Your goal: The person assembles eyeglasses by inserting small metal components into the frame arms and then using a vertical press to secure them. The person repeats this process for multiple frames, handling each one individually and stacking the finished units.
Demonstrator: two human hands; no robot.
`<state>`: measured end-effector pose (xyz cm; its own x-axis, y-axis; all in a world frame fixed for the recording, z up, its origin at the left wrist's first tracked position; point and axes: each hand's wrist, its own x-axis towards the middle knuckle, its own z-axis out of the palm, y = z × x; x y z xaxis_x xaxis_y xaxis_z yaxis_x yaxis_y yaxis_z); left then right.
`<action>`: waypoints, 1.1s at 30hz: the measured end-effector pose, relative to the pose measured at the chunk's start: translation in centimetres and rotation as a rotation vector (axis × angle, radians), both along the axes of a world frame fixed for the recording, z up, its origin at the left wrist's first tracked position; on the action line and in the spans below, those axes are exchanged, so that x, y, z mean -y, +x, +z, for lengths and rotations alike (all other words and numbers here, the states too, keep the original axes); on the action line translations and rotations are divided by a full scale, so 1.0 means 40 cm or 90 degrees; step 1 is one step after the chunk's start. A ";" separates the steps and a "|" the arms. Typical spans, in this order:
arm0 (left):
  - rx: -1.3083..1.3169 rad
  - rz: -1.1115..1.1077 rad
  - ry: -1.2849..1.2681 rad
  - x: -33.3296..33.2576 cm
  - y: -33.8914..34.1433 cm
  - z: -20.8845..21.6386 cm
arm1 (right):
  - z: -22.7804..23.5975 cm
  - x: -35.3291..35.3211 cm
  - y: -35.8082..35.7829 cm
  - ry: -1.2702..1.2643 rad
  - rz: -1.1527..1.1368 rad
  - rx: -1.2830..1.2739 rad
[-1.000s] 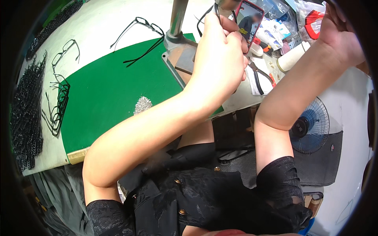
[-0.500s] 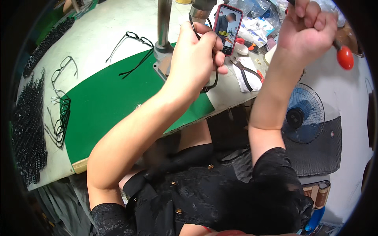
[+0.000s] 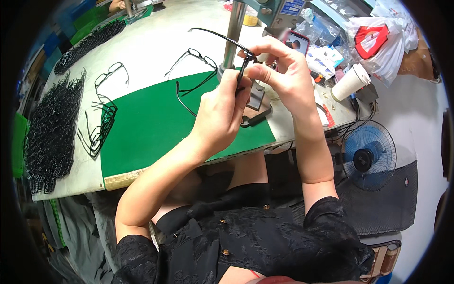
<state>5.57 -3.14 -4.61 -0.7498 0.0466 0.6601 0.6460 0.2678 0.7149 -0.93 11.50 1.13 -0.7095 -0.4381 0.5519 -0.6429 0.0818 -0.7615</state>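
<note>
Both hands hold a black eyeglass frame (image 3: 245,65) in front of the metal post of a bench press. My left hand (image 3: 215,111) is closed around one side of it, fingers curled over the rim. My right hand (image 3: 289,78) pinches the frame near a hinge with thumb and forefinger. One temple arm (image 3: 215,33) reaches out to the upper left, and another curves down past my left hand. The press base (image 3: 257,118) stands on the green mat (image 3: 146,130) just behind my hands. My fingers hide much of the frame's front.
More black glasses (image 3: 201,57) rest behind the mat, with a loose stack of frames (image 3: 101,128) left of it. Piles of black glasses parts (image 3: 52,135) line the left side. A phone (image 3: 299,41), a white cup (image 3: 350,83) and plastic bags (image 3: 378,38) sit at the right. A fan (image 3: 369,156) stands below.
My right hand has come down from beside the red-knobbed lever and now grips the glasses. My left hand has shifted lower and turned with the frame. The view has swung toward the right.
</note>
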 end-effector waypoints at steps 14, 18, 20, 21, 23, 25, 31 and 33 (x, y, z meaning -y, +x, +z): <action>0.176 0.135 0.190 0.263 0.289 -0.113 | -0.137 0.147 0.092 0.040 0.259 0.018; -0.020 0.162 0.538 0.488 0.357 -0.189 | -0.201 0.089 0.065 0.006 0.216 0.179; -0.008 0.259 0.682 0.553 0.352 -0.216 | -0.209 0.079 0.068 0.010 0.202 0.213; -0.014 0.273 0.680 0.595 0.347 -0.238 | -0.218 0.077 0.067 0.011 0.215 0.209; 0.014 0.460 0.677 0.648 0.336 -0.276 | -0.235 0.068 0.060 0.035 0.236 0.214; 0.061 0.561 0.610 0.678 0.350 -0.307 | -0.252 0.062 0.064 0.031 0.236 0.233; -0.068 0.862 -0.304 0.619 0.339 -0.236 | -0.287 0.020 0.051 0.025 0.173 0.277; 0.108 0.733 -0.541 0.609 0.339 -0.181 | -0.277 0.033 0.053 0.038 0.157 0.287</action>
